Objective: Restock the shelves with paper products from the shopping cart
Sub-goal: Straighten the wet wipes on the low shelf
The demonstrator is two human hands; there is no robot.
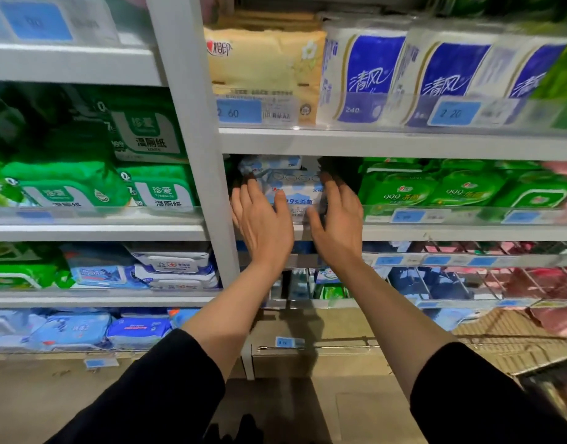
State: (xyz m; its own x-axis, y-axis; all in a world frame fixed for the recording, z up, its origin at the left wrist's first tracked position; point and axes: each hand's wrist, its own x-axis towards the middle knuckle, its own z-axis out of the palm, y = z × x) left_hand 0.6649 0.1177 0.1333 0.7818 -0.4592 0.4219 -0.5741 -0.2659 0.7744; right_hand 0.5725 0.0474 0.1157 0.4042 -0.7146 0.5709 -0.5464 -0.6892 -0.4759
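A white and light-blue wipes pack (291, 189) stands at the left end of the middle shelf (435, 232), just right of the white upright post. Another like pack (269, 163) lies on top, further back. My left hand (263, 219) lies against the pack's left front with straight fingers, thumb on its face. My right hand (338, 217) presses the pack's right side, fingers reaching along it into the shelf. No shopping cart is in view.
Green wipes packs (461, 187) fill the same shelf to the right. Blue toilet-roll packs (403, 75) and yellow tissue packs (263, 65) stand on the shelf above. The left bay holds green packs (147, 155); wire dividers (468, 277) sit below right.
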